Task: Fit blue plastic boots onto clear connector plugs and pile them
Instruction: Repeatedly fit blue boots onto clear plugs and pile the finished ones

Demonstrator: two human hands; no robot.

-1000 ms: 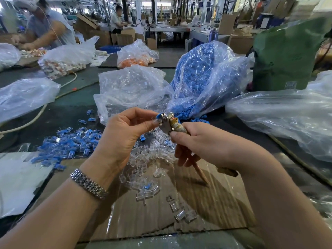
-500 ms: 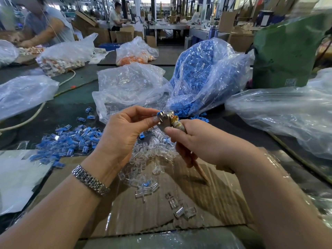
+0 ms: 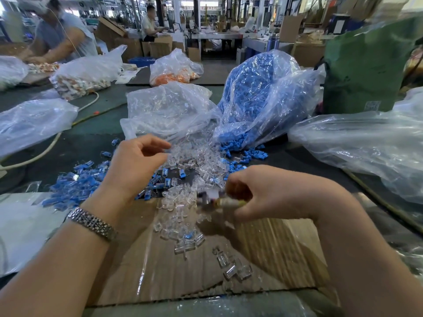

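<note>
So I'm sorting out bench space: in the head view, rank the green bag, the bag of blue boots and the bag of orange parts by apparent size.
1. green bag, cropped by the frame
2. bag of blue boots, possibly similar
3. bag of orange parts, farther back, so unsure

Blurred tool [image 3: 214, 199] in right hand [image 3: 270, 193], tip indistinct

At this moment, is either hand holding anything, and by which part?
The right hand grips a small tool by its handle, its blurred tip over the clear plugs. The left hand hangs loosely curled, holding nothing visible.
</note>
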